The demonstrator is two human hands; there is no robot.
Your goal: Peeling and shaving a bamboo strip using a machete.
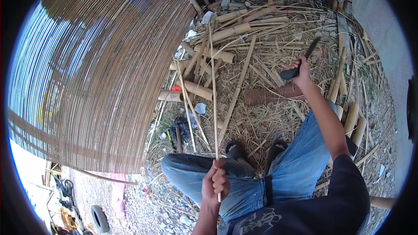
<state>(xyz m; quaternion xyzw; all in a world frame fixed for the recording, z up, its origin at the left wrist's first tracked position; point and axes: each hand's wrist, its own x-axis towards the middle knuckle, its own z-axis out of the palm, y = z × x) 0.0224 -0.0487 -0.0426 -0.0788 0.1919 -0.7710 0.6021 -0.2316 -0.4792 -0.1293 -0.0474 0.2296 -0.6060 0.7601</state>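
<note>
My left hand (215,182) is closed around the near end of a long, thin bamboo strip (214,104), which reaches away over the ground toward the bamboo pile. Out to the right, my right hand (300,70) grips a large knife (311,48) with a thick black handle, its dark blade tilted up and away from me. Below that hand lies a short reddish-brown log (274,94). Nearest the strip are other split bamboo slats (238,89) resting on the litter.
A slatted bamboo screen (100,82) hangs along the left. Cut bamboo tubes (228,32) and shavings cover the ground ahead. A pale sheet (379,39) stands at the right. More bamboo tubes (351,119) lie beside my right leg. A tyre (99,218) is at lower left.
</note>
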